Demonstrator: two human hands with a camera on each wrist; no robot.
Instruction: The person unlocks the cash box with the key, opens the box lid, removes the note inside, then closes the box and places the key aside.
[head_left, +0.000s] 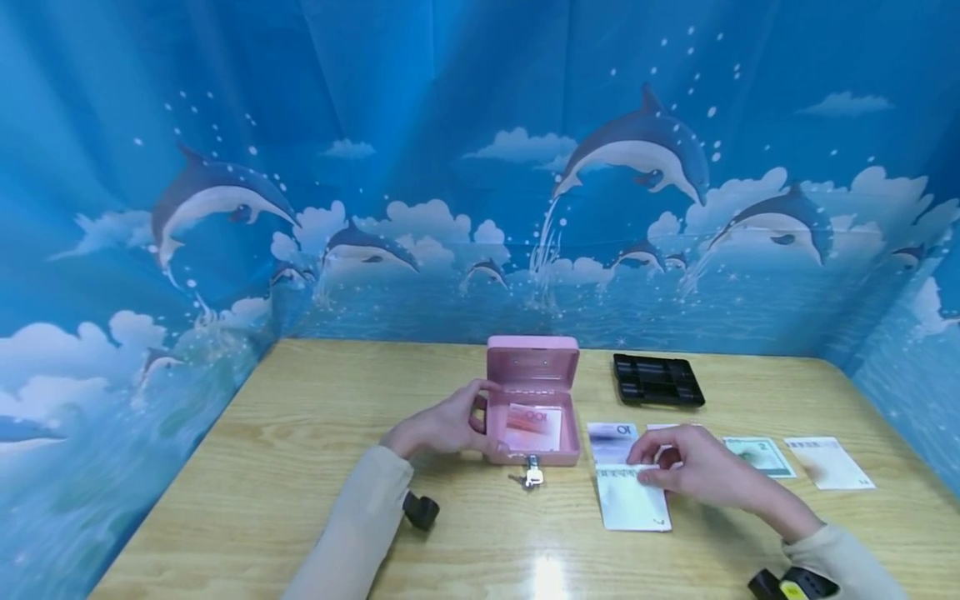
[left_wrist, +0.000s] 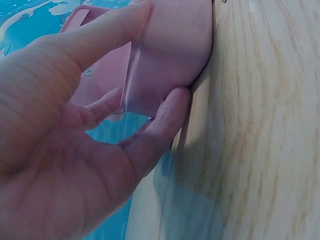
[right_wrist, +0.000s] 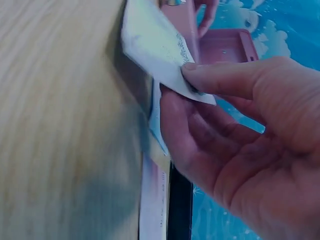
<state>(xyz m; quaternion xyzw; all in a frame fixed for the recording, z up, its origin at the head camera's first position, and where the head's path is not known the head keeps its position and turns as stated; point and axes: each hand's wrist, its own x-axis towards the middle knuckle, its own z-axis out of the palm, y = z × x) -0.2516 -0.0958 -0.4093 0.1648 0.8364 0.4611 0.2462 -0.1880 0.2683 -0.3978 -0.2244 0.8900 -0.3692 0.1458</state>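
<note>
A small pink cash box stands on the table with its lid up. A reddish banknote marked 100 lies inside. My left hand grips the box's left side; in the left wrist view the thumb is on one edge and the fingers on the other. Keys hang at the front lock. My right hand pinches a pale banknote between thumb and fingers, tilted above the table in the right wrist view. Behind that one, partly covered, lies a bluish-purple banknote marked 10.
Right of the box a black compartment tray lies at the back. Farther right are a green banknote and a whitish one. Another note is mostly hidden behind my right hand. A blue dolphin curtain borders the wooden table.
</note>
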